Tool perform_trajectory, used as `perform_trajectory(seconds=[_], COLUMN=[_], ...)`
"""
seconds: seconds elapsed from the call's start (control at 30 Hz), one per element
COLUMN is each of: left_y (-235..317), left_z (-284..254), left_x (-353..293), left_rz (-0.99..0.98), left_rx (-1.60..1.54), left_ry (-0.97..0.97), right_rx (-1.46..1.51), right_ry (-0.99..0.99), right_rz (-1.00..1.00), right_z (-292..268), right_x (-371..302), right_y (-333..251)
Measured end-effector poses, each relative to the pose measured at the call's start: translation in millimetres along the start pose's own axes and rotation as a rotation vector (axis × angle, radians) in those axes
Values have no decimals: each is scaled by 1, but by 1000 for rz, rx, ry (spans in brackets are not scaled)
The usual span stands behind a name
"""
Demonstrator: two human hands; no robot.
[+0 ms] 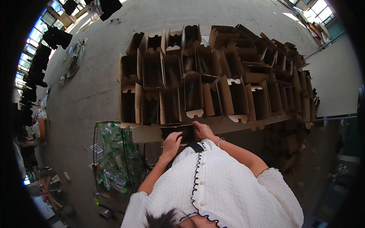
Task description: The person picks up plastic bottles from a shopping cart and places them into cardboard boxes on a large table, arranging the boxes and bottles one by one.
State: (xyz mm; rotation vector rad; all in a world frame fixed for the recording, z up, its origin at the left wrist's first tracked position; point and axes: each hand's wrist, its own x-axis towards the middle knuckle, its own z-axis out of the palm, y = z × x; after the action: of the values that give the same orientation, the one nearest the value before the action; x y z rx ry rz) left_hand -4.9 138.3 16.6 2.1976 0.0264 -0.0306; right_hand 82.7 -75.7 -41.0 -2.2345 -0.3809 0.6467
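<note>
Close in front of my body is an open cardboard box [187, 133], dark inside, at the near edge of the table. My right hand [204, 131] grips its right side, fingers over the upper edge. My left hand [172, 145] is at its left near part with the fingers bent together; their tips are partly lost against the dark box. Just beyond stand rows of open brown cardboard boxes [170, 104], packed side by side with flaps up. Some hold what look like bottles [205, 64], though their insides are too dark to make out well.
A wire cart [99, 142] with green corners, full of clear plastic bottles [114, 167] with green caps, stands left of me. The pale table edge [146, 135] shows below the boxes. More cardboard [281, 146] lies low at the right, and a pale panel [334, 79] stands beyond.
</note>
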Motion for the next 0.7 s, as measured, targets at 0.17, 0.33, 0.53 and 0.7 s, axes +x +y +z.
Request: perform_trajectory(seconds=[0.17, 0.33, 0.53, 0.7], left_y=[-10, -105, -92, -85], left_z=[-3, 38, 74, 91], left_x=[-57, -80, -47, -50], left_rz=[-501, -1173, -1288, -1260], left_rx=[78, -1700, -1447, -1361], left_ry=[544, 186, -88, 120], right_rx=[-411, -432, -563, -487], right_ry=[-6, -510, -265, -70], right_rz=[-153, -199, -419, -526], right_z=[2, 0, 20, 15], right_x=[17, 54, 61, 42], right_y=[-17, -39, -26, -8])
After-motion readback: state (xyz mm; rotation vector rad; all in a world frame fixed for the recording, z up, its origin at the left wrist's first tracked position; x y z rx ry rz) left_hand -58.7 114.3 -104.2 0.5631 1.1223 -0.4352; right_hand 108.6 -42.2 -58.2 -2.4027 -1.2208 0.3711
